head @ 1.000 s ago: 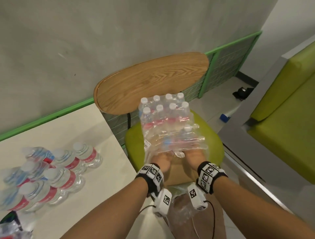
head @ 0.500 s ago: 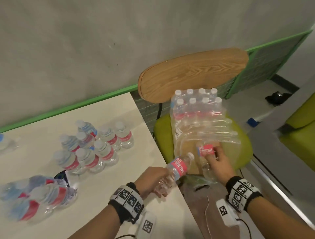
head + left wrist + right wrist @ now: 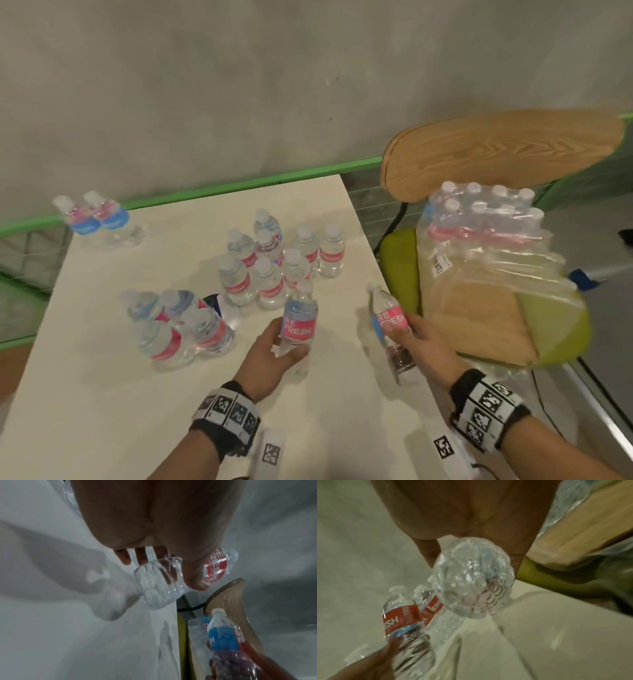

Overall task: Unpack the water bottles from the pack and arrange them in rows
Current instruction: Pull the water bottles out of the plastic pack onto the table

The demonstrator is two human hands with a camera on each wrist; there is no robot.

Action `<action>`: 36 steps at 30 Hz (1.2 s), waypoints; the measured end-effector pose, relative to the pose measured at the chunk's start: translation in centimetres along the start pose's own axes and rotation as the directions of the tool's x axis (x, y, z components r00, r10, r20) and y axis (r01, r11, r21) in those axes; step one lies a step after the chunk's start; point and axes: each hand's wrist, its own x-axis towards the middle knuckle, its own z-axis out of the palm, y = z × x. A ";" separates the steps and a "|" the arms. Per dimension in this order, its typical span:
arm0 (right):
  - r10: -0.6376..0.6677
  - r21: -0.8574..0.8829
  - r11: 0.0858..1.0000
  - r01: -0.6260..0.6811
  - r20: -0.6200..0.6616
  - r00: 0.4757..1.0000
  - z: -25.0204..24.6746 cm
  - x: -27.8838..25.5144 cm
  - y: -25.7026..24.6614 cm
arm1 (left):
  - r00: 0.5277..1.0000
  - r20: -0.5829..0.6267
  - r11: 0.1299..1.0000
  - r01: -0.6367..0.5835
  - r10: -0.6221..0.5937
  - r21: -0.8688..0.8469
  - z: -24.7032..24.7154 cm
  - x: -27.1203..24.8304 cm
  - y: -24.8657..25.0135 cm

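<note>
My left hand [image 3: 274,353] grips a clear water bottle [image 3: 298,325] with a pink label, held just above the white table [image 3: 102,411] in front of a cluster of several upright bottles [image 3: 274,260]. My right hand [image 3: 421,346] grips a second bottle [image 3: 388,320] near the table's right edge, tilted with its cap to the upper left. The left wrist view shows my fingers [image 3: 140,555] curled round the bottle's base [image 3: 157,588]. In the right wrist view the bottle's underside [image 3: 472,580] faces the camera. The torn plastic pack [image 3: 479,240], with several bottles inside, sits on the chair.
A green-cushioned chair [image 3: 397,263] with a wooden back [image 3: 496,150] stands right of the table. Several bottles lie on their sides [image 3: 181,329] at the left of the table. Two bottles [image 3: 96,216] stand at the far left corner. A grey wall runs behind.
Both hands drew a bottle each out of the pack on the chair and carried them left over the table. My view swung left with them.
</note>
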 end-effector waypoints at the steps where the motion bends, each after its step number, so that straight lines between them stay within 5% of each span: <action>1: -0.012 -0.012 1.000 0.012 -0.018 1.000 0.9 0.9 -0.4 | 0.998 -0.062 0.999 0.011 -0.009 0.034 -0.2 0.5 -0.5; 8: -0.120 -0.254 0.962 0.097 -0.078 0.990 5.5 6.6 -2.3 | 0.952 -0.304 0.995 0.067 -0.041 0.074 0.4 3.7 -0.3; 18: -0.168 -0.312 0.942 0.121 -0.128 0.977 8.5 10.0 -3.8 | 0.936 -0.351 0.962 0.127 -0.034 0.243 0.9 6.4 0.3; 36: -0.116 -0.457 0.888 0.042 -0.135 0.984 10.2 13.5 -6.7 | 0.920 -0.388 0.950 0.166 -0.054 0.263 1.1 9.2 2.2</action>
